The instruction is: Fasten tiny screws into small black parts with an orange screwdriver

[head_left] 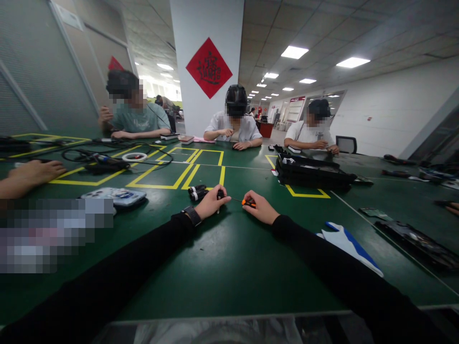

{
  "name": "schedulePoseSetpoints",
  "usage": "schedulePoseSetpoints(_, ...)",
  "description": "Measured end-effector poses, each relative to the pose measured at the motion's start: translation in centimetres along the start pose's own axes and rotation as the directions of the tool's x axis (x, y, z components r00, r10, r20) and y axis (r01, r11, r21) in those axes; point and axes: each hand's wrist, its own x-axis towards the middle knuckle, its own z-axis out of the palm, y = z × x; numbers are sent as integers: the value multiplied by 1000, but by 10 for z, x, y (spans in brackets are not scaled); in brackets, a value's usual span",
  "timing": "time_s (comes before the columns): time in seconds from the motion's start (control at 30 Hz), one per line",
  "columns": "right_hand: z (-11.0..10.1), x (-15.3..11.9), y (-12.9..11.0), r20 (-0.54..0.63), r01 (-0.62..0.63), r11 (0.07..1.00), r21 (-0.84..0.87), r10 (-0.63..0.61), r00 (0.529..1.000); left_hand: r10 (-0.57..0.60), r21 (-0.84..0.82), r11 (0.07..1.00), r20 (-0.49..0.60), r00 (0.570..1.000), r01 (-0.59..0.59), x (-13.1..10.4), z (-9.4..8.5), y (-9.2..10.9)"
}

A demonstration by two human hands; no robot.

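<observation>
In the middle of the table, my right hand (261, 208) is closed around the orange-and-black handle of a screwdriver (248, 204). The thin shaft points left, toward my left hand (211, 203). Those left fingers pinch a small black part (220, 194), too small to name, and the shaft's tip reaches close to it. Whether the tip touches the part I cannot tell. Just behind my left hand lie black cylinders (198, 192) with white bands, partly hidden by it.
A long black casing (311, 171) sits back right. Right of my forearm are a blue-and-white piece (353, 246) and an opened dark device (421, 242). A phone-like case (116, 197) and another person's hand (41, 173) are left. Black cables (103, 162) lie behind. Three people sit opposite.
</observation>
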Motion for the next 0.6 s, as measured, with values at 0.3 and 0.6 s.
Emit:
schedulePoseSetpoints(0.3,-2,2,-1,29,38,993,-110,-35,999,-19,-46,999,41,999,21,1,-1,-1)
schedulePoseSetpoints(0.6,-1,2,3,-3,1,994,-110,-1,1000,-23,-129,991,62,998,31,-2,-1,6)
